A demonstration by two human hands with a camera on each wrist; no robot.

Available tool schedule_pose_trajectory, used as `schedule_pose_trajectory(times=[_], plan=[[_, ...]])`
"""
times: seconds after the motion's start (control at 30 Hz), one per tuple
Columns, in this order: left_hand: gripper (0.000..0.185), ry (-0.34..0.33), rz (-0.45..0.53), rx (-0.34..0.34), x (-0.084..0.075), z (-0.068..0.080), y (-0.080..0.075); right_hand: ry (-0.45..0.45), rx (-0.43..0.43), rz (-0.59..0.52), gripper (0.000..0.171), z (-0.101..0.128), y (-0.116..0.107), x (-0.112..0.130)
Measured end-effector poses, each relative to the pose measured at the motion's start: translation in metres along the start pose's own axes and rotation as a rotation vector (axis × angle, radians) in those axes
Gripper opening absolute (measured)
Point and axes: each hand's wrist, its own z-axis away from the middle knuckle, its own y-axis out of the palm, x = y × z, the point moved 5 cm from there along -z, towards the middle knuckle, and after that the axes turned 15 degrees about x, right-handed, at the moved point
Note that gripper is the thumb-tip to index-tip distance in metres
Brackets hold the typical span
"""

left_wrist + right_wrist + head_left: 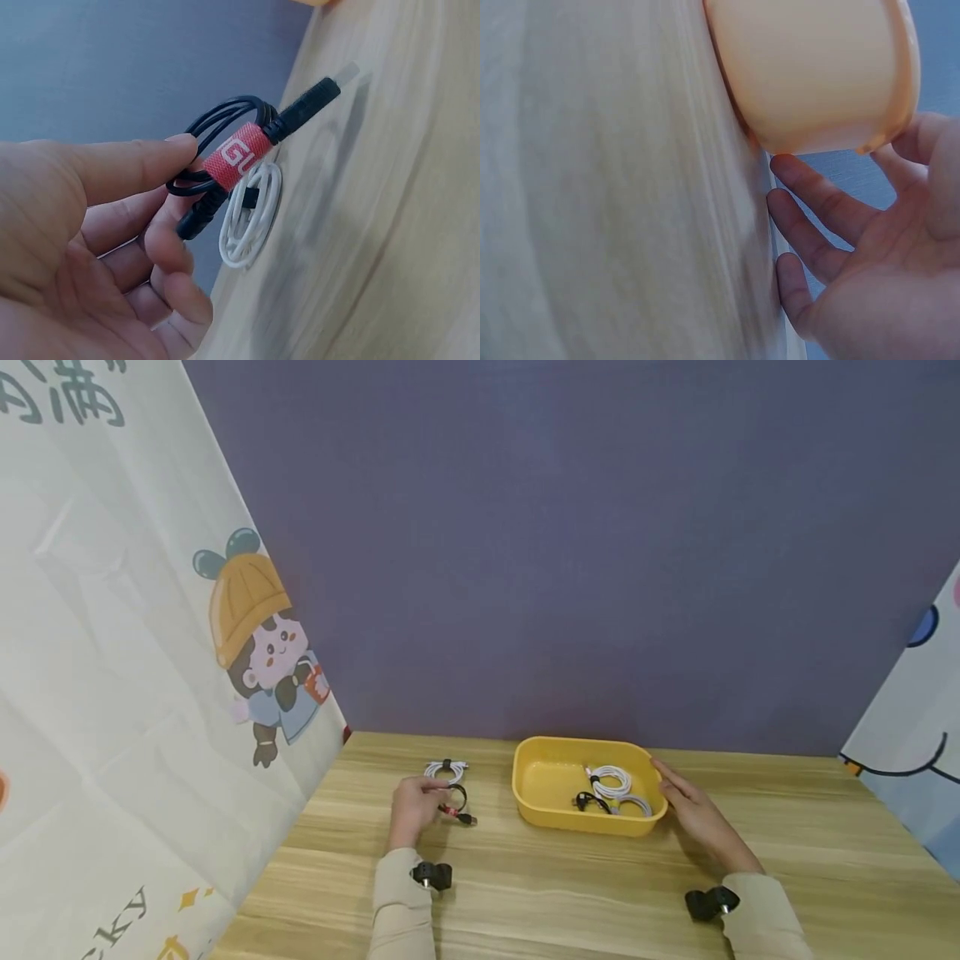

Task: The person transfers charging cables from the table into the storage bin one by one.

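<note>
My left hand point(415, 810) pinches a coiled black USB cable point(225, 120), bound with a red strap point(238, 156) bearing white letters. Its dark plug point(307, 109) points away from my fingers. Just beyond, a coiled white cable point(447, 770) with a black tie lies on the table. At the right end of a yellow basket point(585, 822), my right hand point(701, 822) rests against rim and wall with its fingers spread and relaxed. Within the basket, at its right side, lie a coiled white cable point(613, 781), a black cable point(592, 802) and a grey cable point(637, 804).
The wood-grain table point(555, 893) meets a dark blue-grey back wall point(555, 568). A white printed sheet point(120, 635) with a cartoon figure hangs at the left, and another printed sheet point(907, 727) at the right.
</note>
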Motion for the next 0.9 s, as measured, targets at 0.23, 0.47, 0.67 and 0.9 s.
schedule_pose_trajectory(times=[0.23,0.47,0.67,0.9], plan=[[0.014,0.001,0.065,0.051,-0.002,-0.001,0.006,0.000,0.012,0.003,0.061,-0.002,-0.001,-0.001],[0.015,0.006,0.066,0.055,-0.007,-0.003,0.011,-0.022,0.034,-0.046,0.063,-0.003,-0.003,-0.003],[0.016,0.006,0.080,0.057,-0.009,-0.004,0.013,-0.027,0.049,-0.087,0.063,-0.003,-0.002,-0.006],[0.017,-0.007,0.079,0.053,-0.010,-0.005,0.013,-0.031,0.053,-0.122,0.063,-0.003,-0.002,-0.007]])
